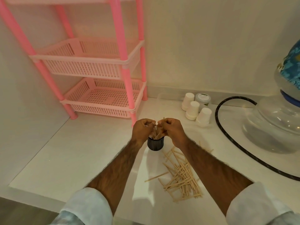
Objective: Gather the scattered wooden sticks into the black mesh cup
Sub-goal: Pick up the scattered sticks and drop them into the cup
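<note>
Partway through, by the look of it. Both hands over the black mesh cup (pixel 155 144) on the white tabletop (pixel 84 153): left hand (pixel 142 129) curled at the cup's rim, fingers (pixel 146 122) bent inward, probably steadying the rim or the sticks standing inside, though the exact contact hidden. Right hand (pixel 172 129) closed around a small bunch of wooden sticks (pixel 159 134), their lower ends already inside the cup and one tip poking up above the knuckles. Just below both sets of fingers, several sticks upright in the cup, so some of the gathering done. Still plenty left: a loose pile of sticks (pixel 181 177) lying crisscrossed on the tabletop, nearer the body than the fingers and to the right hand's side, partly under the right forearm, with one stray stick (pixel 155 177) lying apart toward the left of the pile. Judging from that heap, most of the work ahead: more handfuls to pick up and drop in.
</note>
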Motion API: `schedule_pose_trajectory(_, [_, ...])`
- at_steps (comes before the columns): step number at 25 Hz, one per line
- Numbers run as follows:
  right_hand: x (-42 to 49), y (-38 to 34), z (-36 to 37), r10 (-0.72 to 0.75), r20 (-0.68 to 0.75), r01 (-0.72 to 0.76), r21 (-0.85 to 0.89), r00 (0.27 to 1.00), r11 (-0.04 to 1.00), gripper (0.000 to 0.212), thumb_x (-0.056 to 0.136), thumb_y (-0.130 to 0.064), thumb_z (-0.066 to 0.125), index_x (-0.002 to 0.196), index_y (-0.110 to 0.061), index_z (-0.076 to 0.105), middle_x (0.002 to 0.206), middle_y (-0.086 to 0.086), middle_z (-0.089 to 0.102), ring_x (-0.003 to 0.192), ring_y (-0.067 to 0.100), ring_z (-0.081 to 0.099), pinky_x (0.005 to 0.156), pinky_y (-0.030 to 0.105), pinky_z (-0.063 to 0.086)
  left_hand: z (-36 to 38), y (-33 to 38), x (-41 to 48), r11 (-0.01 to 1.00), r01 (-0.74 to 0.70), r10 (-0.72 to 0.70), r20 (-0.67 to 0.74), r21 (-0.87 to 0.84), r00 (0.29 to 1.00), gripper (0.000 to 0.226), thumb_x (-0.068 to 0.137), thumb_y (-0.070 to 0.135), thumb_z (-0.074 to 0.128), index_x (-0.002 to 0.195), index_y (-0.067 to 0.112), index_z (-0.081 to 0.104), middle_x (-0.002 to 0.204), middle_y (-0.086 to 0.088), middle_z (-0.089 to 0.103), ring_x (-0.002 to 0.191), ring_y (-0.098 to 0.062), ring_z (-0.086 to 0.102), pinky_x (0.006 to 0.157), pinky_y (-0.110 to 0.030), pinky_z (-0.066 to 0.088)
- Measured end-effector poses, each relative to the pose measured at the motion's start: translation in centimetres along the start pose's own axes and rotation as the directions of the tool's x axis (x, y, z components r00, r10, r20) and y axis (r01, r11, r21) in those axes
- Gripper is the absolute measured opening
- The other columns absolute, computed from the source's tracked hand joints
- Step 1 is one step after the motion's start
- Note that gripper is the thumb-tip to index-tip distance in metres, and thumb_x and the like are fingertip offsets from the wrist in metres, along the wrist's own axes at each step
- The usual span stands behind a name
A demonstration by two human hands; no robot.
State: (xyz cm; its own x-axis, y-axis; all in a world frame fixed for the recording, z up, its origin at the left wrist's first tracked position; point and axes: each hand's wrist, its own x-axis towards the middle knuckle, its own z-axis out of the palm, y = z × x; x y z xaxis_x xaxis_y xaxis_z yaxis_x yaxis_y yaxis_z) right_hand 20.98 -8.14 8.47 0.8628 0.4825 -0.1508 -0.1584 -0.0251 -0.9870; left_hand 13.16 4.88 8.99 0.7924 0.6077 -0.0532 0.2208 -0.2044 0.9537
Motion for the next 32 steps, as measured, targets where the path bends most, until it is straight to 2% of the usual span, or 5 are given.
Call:
schedule_pose_trajectory(9, [-0.9, -1.2, -1.1, -0.091, -0.043, 0.073, -0.311, 0.995, 0.947, 0.015, 0.092, -0.017, 0.063, 0.097, -0.008, 0.074, 0.096, 0.003, 0.073, 0.038, 0.009, 0.05, 0.038, 0.02, 0.038, -0.4, 0.0, -0.8, 0.995, -0.062, 0.068, -0.083, 0.076, 0.994, 0.021, 0.095, 0.038, 0.06, 0.1, 0.021, 0.072, 0.112, 0.013, 0.069, 0.095, -0.021, 0.069, 0.081, -0.041, 0.057])
schedule_pose_trajectory(14, [-1.4, -1.2, -1.6, -0.221, -0.016, 0.2, -0.364, 0.975, 0.91, 0.032, 0.093, -0.018, 0.062, 0.125, -0.022, 0.065, 0.104, -0.001, 0.07, 0.062, 0.008, 0.06, 0.04, 0.024, 0.044, -0.4, -0.5, -2.1, 0.982, -0.153, 0.164, -0.099, 0.11, 0.982, 0.022, 0.097, 0.038, 0.056, 0.111, 0.027, 0.069, 0.116, 0.016, 0.065, 0.102, -0.02, 0.067, 0.09, -0.036, 0.055])
schedule_pose_trajectory(20, [-2.7, -0.7, -5.1, -0.331, -0.091, 0.237, -0.525, 0.939, 0.817, 0.02, 0.092, -0.013, 0.06, 0.107, -0.018, 0.072, 0.106, -0.005, 0.07, 0.071, 0.005, 0.059, 0.073, 0.03, 0.054, -0.6, -1.6, -6.0, 0.89, -0.327, 0.41, -0.243, 0.317, 0.879, 0.015, 0.101, 0.039, 0.044, 0.093, 0.031, 0.054, 0.093, 0.018, 0.05, 0.078, -0.002, 0.053, 0.064, -0.024, 0.04])
schedule_pose_trajectory(28, [-10.8, 4.5, -17.0, 0.021, -0.158, -0.152, -0.893, 0.987, 0.423, 0.022, 0.09, -0.024, 0.058, 0.09, -0.01, 0.075, 0.094, 0.005, 0.074, 0.088, 0.02, 0.068, 0.08, 0.033, 0.055, 4.3, -6.5, -14.1, 0.609, -0.236, 0.07, 0.245, 0.758, 0.967, 0.034, 0.1, 0.044, 0.045, 0.116, 0.021, 0.063, 0.115, -0.001, 0.057, 0.106, -0.023, 0.055, 0.088, -0.035, 0.046])
schedule_pose_trajectory(32, [-14.1, 6.1, -16.5, 0.129, -0.151, -0.19, -0.9, 0.98, 0.393, 0.019, 0.088, -0.033, 0.063, 0.079, -0.018, 0.07, 0.092, 0.0, 0.073, 0.089, 0.021, 0.068, 0.081, 0.033, 0.054, 6.0, -6.4, -15.9, 0.492, -0.268, 0.03, 0.291, 0.828, 0.956, 0.035, 0.097, 0.04, 0.045, 0.115, 0.016, 0.064, 0.113, -0.005, 0.057, 0.102, -0.024, 0.056, 0.085, -0.037, 0.046])
